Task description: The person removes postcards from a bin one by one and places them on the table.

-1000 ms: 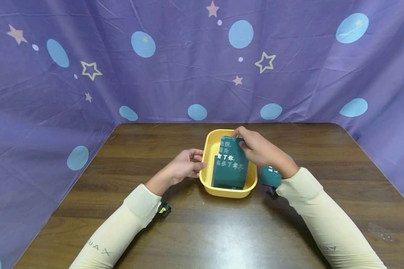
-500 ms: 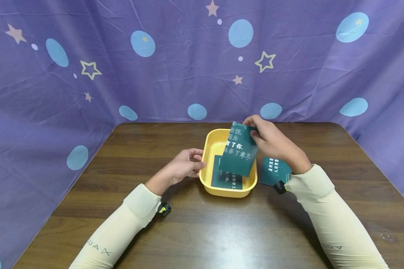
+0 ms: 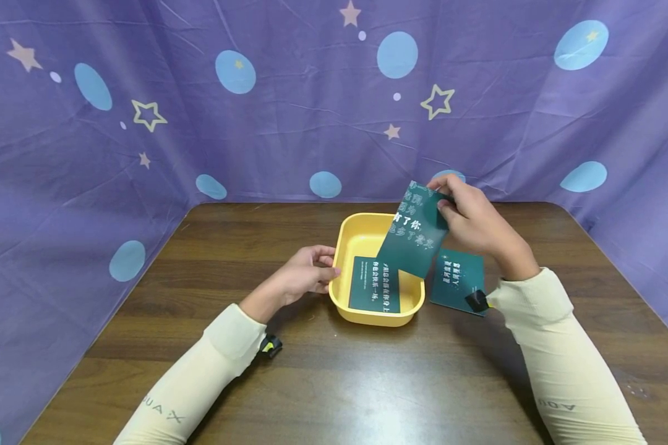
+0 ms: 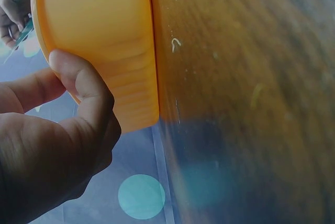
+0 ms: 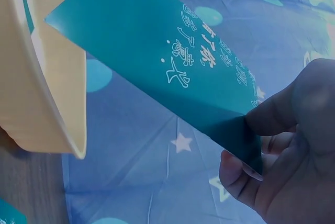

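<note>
My right hand [image 3: 470,213] pinches a dark green card [image 3: 414,232] by its upper right corner, thumb on the printed face. The card hangs tilted over the right side of a yellow plastic bin [image 3: 345,278], above the rim. White Chinese characters run across this card [image 5: 141,51] in the right wrist view. Inside the bin lies another green card [image 3: 374,293], partly covered by the held one. With thumb and fingers, my left hand [image 3: 306,272] holds the bin's left rim. The left wrist view has that thumb against the outer wall of the bin [image 4: 115,51].
A third green card [image 3: 458,287] lies on the wooden table [image 3: 334,377] just right of the bin, under my right wrist. A purple curtain [image 3: 289,123] with stars and blue dots hangs behind the table.
The right hand has lifted the green card out of the bin, up and to the right. More of the card beneath and the one on the table now shows. The left hand stays put.
</note>
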`<state>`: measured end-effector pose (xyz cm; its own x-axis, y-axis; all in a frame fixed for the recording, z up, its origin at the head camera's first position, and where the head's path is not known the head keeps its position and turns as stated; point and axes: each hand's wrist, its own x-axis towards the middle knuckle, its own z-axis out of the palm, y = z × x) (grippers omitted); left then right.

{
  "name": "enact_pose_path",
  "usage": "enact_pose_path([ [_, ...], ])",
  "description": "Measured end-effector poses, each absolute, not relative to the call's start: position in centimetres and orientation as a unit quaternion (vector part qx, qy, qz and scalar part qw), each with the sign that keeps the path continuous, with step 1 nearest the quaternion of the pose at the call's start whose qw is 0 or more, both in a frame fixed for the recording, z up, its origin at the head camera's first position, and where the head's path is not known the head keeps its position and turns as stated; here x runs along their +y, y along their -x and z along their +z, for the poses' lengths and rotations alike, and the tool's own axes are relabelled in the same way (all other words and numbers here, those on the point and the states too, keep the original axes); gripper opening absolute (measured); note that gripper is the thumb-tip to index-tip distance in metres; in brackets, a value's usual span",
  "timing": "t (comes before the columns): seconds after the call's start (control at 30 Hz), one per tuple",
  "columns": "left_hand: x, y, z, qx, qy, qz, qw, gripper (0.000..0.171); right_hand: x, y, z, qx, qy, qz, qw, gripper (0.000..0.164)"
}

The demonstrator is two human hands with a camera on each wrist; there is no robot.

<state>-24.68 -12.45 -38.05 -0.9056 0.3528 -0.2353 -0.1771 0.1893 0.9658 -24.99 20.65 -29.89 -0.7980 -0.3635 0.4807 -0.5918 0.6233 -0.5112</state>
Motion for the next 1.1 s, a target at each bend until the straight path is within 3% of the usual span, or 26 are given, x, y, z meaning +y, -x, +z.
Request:
enact_pose_path([
  [0.23, -12.5, 24.7, -38.1, 0.742, -0.061, 0.634, 0.21, 0.055, 22.3, 25.1, -29.5, -0.893, -0.236, 0.342, 0.174, 0.028],
  [0.53, -12.5, 24.7, -38.2, 0.744, -0.062, 0.632, 0.207, 0.054, 24.6, 25.8, -29.6, -0.913, -0.182, 0.348, 0.113, 0.031],
  [0.87, -12.5, 24.7, -38.0, 0.747, -0.056, 0.629, 0.21, 0.054, 26.9, 27.0, -30.9, -0.929, -0.144, 0.323, 0.109, 0.031],
  [1.1, -12.5, 24.6, -37.9, 0.746, -0.056, 0.63, 0.211, 0.054, 28.3, 28.2, -32.4, -0.944, -0.126, 0.3, 0.058, 0.031],
])
